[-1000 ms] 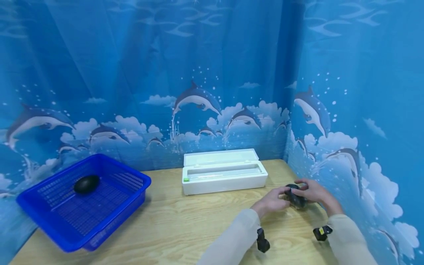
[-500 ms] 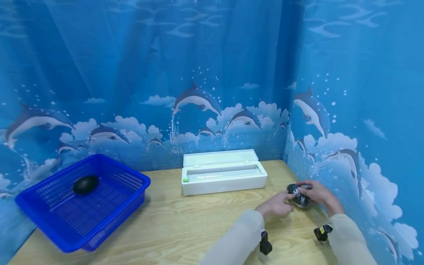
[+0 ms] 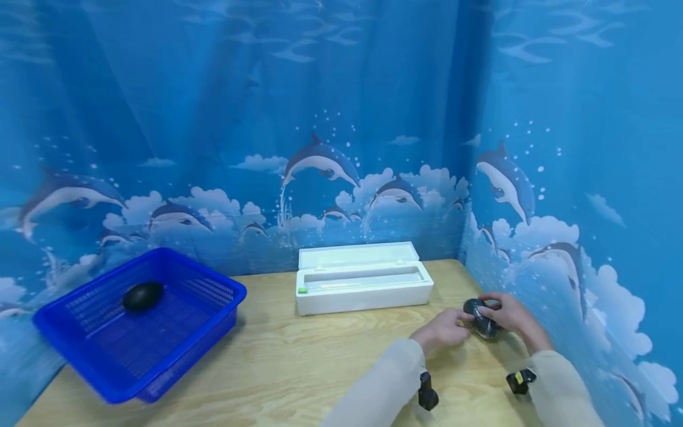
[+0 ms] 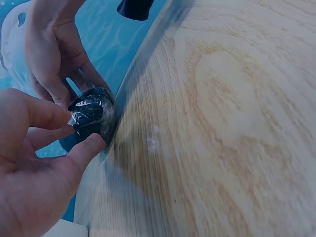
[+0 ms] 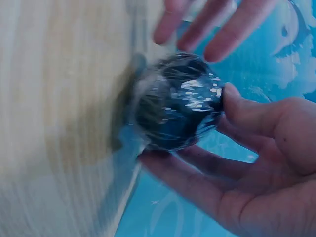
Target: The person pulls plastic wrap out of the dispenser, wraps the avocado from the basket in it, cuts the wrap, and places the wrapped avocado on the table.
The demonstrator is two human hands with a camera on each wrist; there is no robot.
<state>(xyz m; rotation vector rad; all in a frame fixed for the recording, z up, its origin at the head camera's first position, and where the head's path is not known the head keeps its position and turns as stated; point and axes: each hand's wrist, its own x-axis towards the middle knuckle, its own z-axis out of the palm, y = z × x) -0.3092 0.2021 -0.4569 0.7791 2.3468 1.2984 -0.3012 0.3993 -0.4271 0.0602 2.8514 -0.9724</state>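
Note:
A dark oval object wrapped in clear, crinkled cling film (image 3: 480, 317) is at the right end of the table. My right hand (image 3: 509, 311) grips it from the right; in the right wrist view the thumb presses one side and the fingers (image 5: 197, 182) curve under the other. On its left side, my left hand (image 3: 445, 328) reaches toward it. The left wrist view has the thumb and fingertips (image 4: 89, 148) at the film, spread apart. In the right wrist view those fingers look loosely extended by the wrap. Whether they pinch any film cannot be made out.
A long white box (image 3: 363, 296) with its lid raised and a green slider (image 3: 302, 290) stands at the back middle. A blue plastic basket (image 3: 184, 362) at left holds another dark oval object (image 3: 143, 296). Dolphin-print curtains (image 3: 320, 89) enclose the back and right sides.
The wrapped object turned slightly and shifted a little right in the hands. My left fingers drew back from their hold around it, while my right hand kept its grip.

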